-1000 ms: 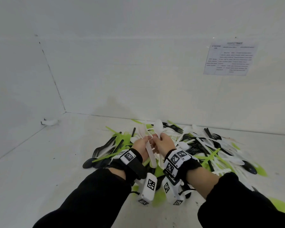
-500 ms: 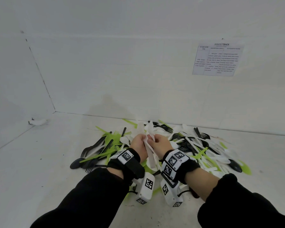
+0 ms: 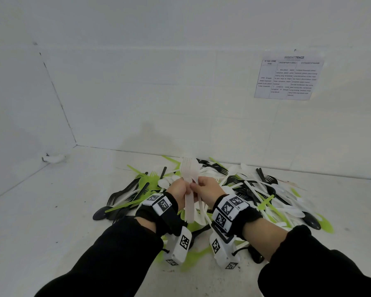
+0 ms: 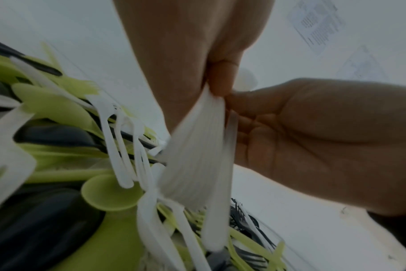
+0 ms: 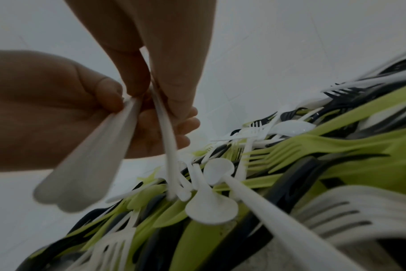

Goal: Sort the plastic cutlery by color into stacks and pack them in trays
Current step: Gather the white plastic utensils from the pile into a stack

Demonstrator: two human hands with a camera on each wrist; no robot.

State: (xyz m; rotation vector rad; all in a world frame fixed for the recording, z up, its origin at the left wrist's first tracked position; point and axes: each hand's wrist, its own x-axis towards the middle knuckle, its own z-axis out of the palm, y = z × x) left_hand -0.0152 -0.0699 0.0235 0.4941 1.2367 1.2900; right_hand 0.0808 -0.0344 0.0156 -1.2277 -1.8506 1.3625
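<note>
A mixed pile of green, black and white plastic cutlery [image 3: 255,189] lies on the white table by the back wall. Both hands are held together just above its near side. My left hand [image 3: 179,188] grips a stack of white forks [image 3: 187,170] by the handles, seen fanned out in the left wrist view as the white fork stack [image 4: 195,155]. My right hand [image 3: 208,187] pinches a single white utensil [image 5: 168,146] right beside that stack [image 5: 88,165]. The tines stand up past the fingers and the handles hang down between the wrists.
A printed sheet [image 3: 287,76] is stuck on the back wall at the right. A small white object [image 3: 54,157] sits at the foot of the left wall. Bare table surface [image 3: 51,211] stretches to the left of the pile. I see no tray.
Both hands have stayed together over the pile. The white pieces between them have been drawn into a tighter upright bundle. The head view has shifted a little.
</note>
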